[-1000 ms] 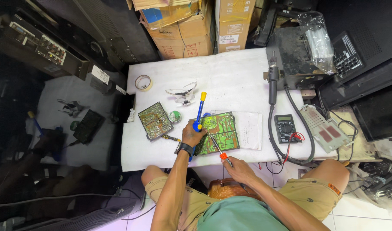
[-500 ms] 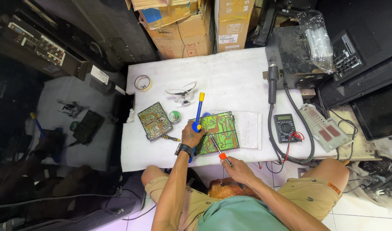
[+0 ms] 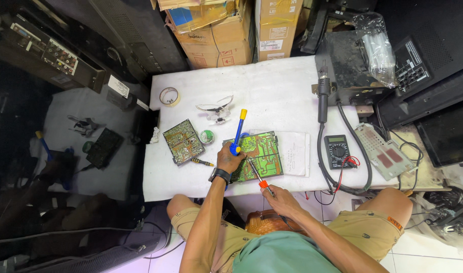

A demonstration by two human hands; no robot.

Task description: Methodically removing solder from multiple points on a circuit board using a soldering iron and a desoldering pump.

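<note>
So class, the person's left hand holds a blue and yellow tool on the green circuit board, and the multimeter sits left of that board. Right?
Not quite. In the head view the multimeter sits right of the green circuit board; the left hand does hold the blue and yellow tool.

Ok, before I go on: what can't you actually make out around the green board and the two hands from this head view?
- Soldering iron tip: too small to tell whether it touches the green circuit board.
- Lower end of the blue and yellow desoldering pump: hidden by the left hand.
- Right hand grip on the iron: fingers cover the handle.
- Parts on the board: too small.
- Board's near left corner: behind the left hand.
</note>
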